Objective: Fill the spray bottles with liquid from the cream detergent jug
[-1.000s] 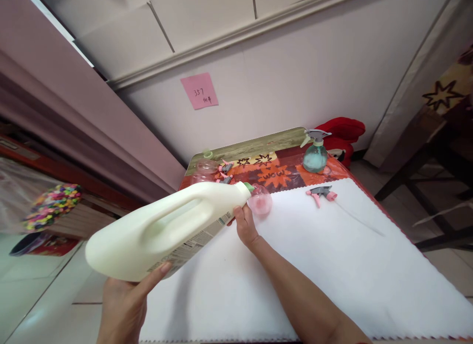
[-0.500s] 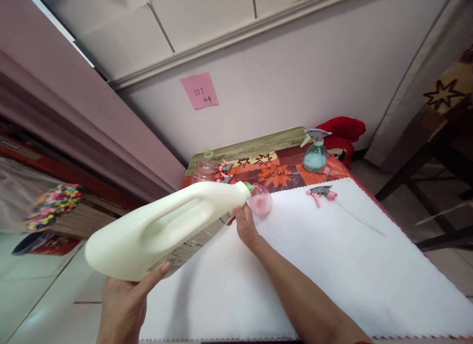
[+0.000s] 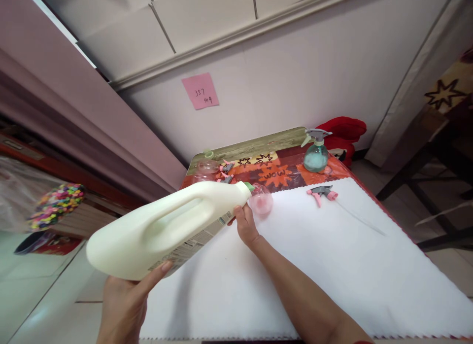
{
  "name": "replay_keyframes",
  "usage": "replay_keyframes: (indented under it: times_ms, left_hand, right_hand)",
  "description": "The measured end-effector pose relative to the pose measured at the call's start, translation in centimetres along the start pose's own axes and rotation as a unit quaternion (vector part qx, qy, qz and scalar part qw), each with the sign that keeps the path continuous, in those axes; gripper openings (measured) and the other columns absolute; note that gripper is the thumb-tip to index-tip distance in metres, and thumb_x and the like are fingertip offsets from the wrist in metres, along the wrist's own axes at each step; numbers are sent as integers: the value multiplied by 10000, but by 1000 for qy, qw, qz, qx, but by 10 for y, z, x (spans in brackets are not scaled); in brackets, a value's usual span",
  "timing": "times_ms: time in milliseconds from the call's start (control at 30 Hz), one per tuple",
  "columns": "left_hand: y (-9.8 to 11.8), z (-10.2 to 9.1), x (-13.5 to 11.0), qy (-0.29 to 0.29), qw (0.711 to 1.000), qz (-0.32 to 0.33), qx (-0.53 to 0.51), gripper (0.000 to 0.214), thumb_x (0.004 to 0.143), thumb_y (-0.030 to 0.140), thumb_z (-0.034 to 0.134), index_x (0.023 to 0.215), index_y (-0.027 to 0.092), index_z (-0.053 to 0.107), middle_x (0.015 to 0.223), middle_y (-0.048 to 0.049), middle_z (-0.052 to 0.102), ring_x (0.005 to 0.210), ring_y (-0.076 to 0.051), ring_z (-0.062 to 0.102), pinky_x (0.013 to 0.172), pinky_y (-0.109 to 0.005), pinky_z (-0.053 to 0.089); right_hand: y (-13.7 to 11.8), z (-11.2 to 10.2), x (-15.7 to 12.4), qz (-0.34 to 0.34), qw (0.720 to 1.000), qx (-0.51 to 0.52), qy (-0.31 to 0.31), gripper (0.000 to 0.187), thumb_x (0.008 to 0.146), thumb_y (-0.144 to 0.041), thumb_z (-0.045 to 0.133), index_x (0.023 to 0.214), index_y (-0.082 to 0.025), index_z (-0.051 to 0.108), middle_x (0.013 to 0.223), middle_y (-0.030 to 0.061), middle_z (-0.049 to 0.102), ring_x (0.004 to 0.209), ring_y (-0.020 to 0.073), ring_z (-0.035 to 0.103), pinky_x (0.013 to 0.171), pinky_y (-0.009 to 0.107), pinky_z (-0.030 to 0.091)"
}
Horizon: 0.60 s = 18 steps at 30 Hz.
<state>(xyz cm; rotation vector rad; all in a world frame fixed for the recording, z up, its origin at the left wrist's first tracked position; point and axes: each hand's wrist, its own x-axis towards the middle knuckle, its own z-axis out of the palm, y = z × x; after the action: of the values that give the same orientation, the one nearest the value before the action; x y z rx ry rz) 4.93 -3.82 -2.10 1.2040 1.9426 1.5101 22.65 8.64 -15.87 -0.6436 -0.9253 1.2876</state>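
A large pale-green jug (image 3: 148, 230) with a moulded handle and a printed label lies tilted in the air, its green spout pointing right. My left hand (image 3: 129, 299) is closed round its lower end from below. Near the neck, my right hand (image 3: 244, 224) grips the jug, fingers partly hidden behind it. The spout meets the mouth of a round clear pink bottle (image 3: 261, 201), which stands on the white mat and has some liquid or foam inside. Right of it, a grey and pink spray head (image 3: 322, 193) with a thin clear tube lies on the mat.
A teal spray bottle (image 3: 316, 156) with its grey trigger stands at the table's back right. Pink clear bottles (image 3: 205, 170) and spray heads (image 3: 226, 172) sit at the back left. A white mat (image 3: 332, 270) covers the front. Behind is a wall with a pink note (image 3: 200, 91).
Hardly anything differs. Both hands and the jug hold the same pose, with the spout still at the pink bottle; the view has shifted very slightly.
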Motion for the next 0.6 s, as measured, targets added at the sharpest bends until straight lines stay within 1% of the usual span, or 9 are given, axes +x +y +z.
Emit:
replay_keyframes:
  times_ms: [200, 333, 400, 500, 600]
  left_hand:
    - [-4, 1, 2, 2, 1000, 2, -24, 715, 520, 299, 927, 1192, 166, 718, 1120, -106, 763, 1097, -347, 688, 956, -439, 575]
    - [-4, 1, 2, -7, 999, 6, -33, 703, 545, 289, 920, 1207, 177, 713, 1159, -104, 754, 1116, -334, 684, 958, -403, 575]
    - [-2, 2, 1, -8, 1000, 1, -30, 704, 548, 289, 919, 1211, 179, 712, 1163, -106, 753, 1122, -342, 680, 960, -413, 575]
    - [-2, 0, 0, 3, 1000, -11, -18, 715, 529, 294, 926, 1201, 168, 719, 1118, -114, 763, 1100, -367, 685, 953, -462, 577]
    - [-6, -2, 0, -1, 1000, -7, -25, 724, 528, 288, 926, 1209, 171, 712, 1136, -112, 755, 1119, -359, 677, 965, -450, 569]
  right_hand:
    - [-2, 0, 1, -4, 1000, 0, -2, 530, 875, -694, 513, 974, -175, 554, 713, 6, 626, 499, 131, 599, 440, 259, 502]
    - [-2, 0, 1, -6, 1000, -1, -1, 524, 880, -690, 508, 970, -175, 553, 702, 7, 631, 492, 132, 595, 434, 259, 497]
    - [-2, 0, 1, -7, 1000, -1, -1, 519, 882, -688, 508, 960, -177, 552, 706, 11, 637, 496, 133, 597, 436, 259, 499]
    - [-3, 0, 0, -6, 1000, -2, -1, 517, 880, -692, 507, 946, -182, 550, 705, 12, 641, 501, 134, 598, 440, 262, 508]
    - [-3, 1, 0, -4, 1000, -4, -1, 534, 873, -708, 503, 943, -181, 550, 705, 11, 638, 498, 133, 596, 439, 264, 512]
